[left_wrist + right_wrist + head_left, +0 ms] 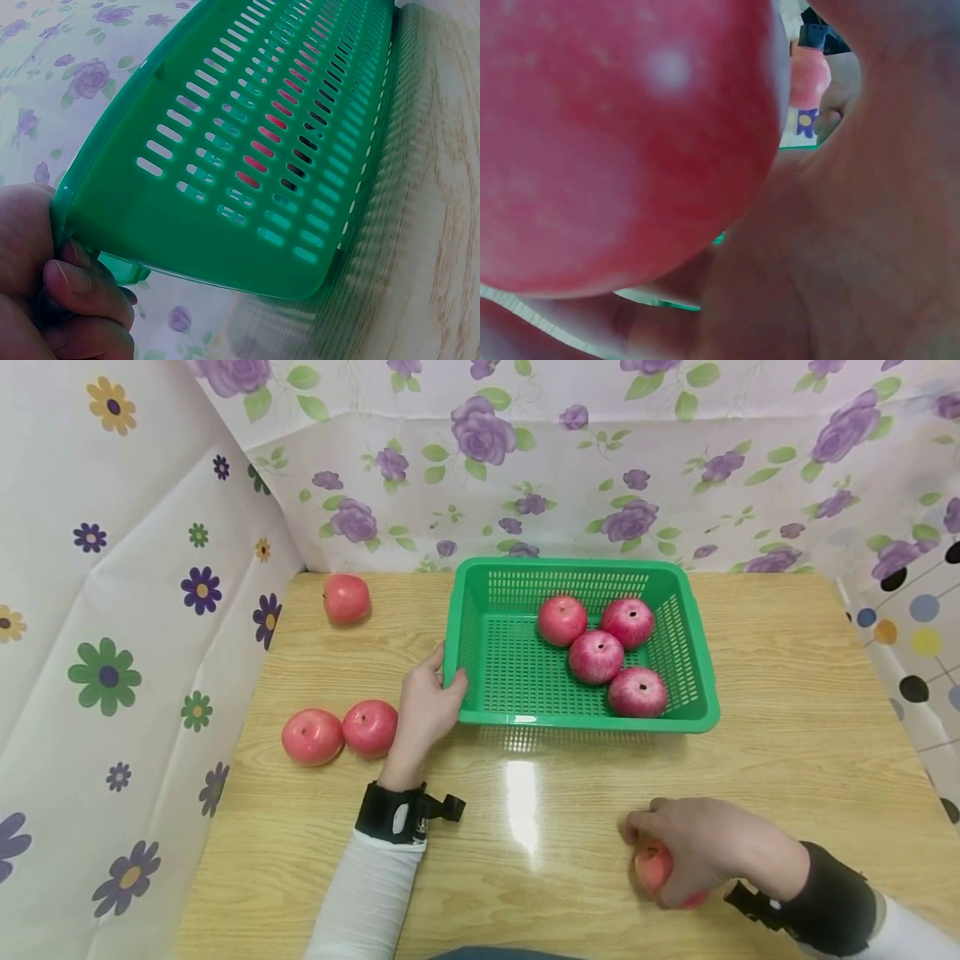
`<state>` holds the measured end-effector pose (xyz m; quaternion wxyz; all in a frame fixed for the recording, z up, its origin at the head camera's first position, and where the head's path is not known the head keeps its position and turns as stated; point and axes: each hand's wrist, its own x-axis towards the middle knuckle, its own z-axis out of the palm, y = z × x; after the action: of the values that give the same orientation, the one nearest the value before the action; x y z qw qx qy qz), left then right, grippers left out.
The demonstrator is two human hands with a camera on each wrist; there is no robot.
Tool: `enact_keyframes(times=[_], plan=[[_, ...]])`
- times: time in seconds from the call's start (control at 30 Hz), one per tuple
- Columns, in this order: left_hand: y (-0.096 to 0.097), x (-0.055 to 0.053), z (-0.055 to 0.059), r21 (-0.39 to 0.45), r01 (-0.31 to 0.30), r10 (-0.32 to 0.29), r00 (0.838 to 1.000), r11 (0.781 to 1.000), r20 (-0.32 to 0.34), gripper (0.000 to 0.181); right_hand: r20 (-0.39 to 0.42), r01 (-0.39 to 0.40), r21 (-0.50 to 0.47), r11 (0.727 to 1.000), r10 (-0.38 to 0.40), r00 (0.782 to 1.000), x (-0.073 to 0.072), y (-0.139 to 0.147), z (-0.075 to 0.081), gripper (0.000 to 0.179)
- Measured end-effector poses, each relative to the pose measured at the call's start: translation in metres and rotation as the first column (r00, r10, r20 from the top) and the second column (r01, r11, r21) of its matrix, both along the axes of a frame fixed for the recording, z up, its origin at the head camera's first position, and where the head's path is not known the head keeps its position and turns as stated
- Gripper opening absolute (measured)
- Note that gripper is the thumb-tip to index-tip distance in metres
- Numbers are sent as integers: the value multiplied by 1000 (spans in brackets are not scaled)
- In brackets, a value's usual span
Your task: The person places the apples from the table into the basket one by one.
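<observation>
My left hand (424,712) grips the left rim of a green plastic basket (577,724), thumb over the edge. In the left wrist view, its curled fingers (94,300) hold the rim at one corner of the slotted basket wall (150,232). Inside the basket's right half sit several red apples, among them a streaked apple (596,657) and a smoother apple (562,621). At the front right, my right hand (708,843) curls from above round another red apple (652,867). That apple (615,150) fills much of the right wrist view, against the palm.
Two red apples, a left apple (312,737) and a right apple (371,728), lie side by side left of my left forearm. Another apple (347,599) sits at the table's back left. Flowered cloth (480,485) hangs behind the wooden table (787,693) and along its left side.
</observation>
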<state>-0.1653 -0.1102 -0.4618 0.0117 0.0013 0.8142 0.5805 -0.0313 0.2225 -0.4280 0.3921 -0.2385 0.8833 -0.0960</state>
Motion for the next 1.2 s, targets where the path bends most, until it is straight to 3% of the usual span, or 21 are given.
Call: enact_keyframes(times=[0.3, 0.5, 0.73, 1.2], plan=[[-1, 0, 0, -5, 4, -4, 1000, 1000, 2, 56, -27, 6, -9, 1000, -6, 1000, -1, 3, 5, 57], [-1, 1, 0, -25, -1, 1, 1000, 1000, -3, 55, -98, -5, -23, 1000, 2, 995, -4, 5, 5, 50], [0, 0, -1, -26, -8, 8, 1000, 1000, -10, 55, -106, 49, -60, 997, -55, 993, -11, 6, 3, 47], [-1, 0, 0, -25, -3, 3, 1000, 1000, 2, 56, -144, 39, -110, 993, -55, 988, -24, 5, 10, 21]])
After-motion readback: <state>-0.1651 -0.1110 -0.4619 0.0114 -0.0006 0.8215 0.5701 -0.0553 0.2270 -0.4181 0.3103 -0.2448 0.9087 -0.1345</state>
